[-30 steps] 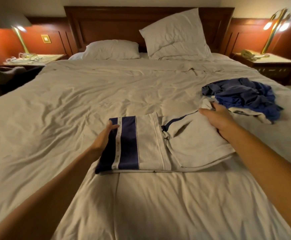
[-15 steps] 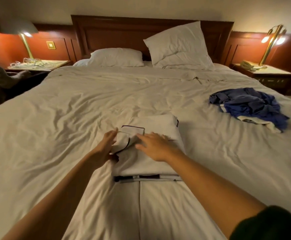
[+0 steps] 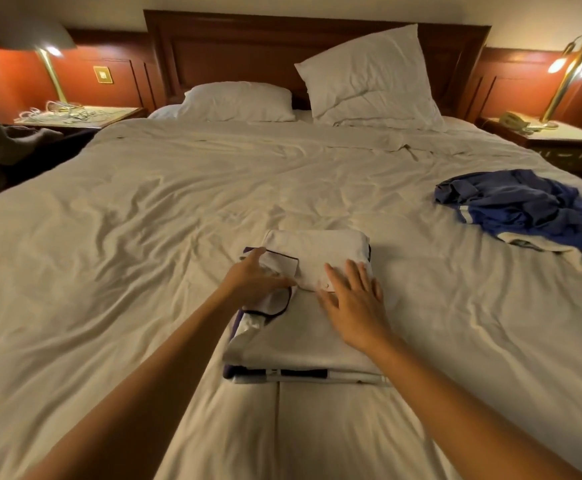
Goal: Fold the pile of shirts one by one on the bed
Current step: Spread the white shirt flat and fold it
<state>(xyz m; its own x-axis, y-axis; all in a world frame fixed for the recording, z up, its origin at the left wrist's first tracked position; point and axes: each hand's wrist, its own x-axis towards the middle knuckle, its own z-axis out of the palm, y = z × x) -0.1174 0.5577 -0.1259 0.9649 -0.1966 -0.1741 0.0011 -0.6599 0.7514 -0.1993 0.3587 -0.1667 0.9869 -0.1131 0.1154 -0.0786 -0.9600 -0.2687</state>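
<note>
A white shirt with dark blue trim (image 3: 317,251) lies folded into a compact rectangle on the white bed (image 3: 144,237), in front of me near the middle. My left hand (image 3: 255,282) pinches the dark-edged collar or sleeve flap at the shirt's left side. My right hand (image 3: 351,303) lies flat on top of the fold with its fingers spread. At the right side of the bed sits a crumpled pile of blue and white shirts (image 3: 524,213), apart from both hands.
Two white pillows (image 3: 369,77) lean against the wooden headboard (image 3: 248,53). Bedside tables with brass lamps (image 3: 569,71) flank the bed; the left one holds tangled cables (image 3: 64,110), the right one a phone (image 3: 514,121). A dark garment hangs at the far left edge.
The right half of the shirt was folded over onto the left, making a compact rectangle. My right hand moved from the shirt's right edge onto its top; my left hand shifted onto the collar flap.
</note>
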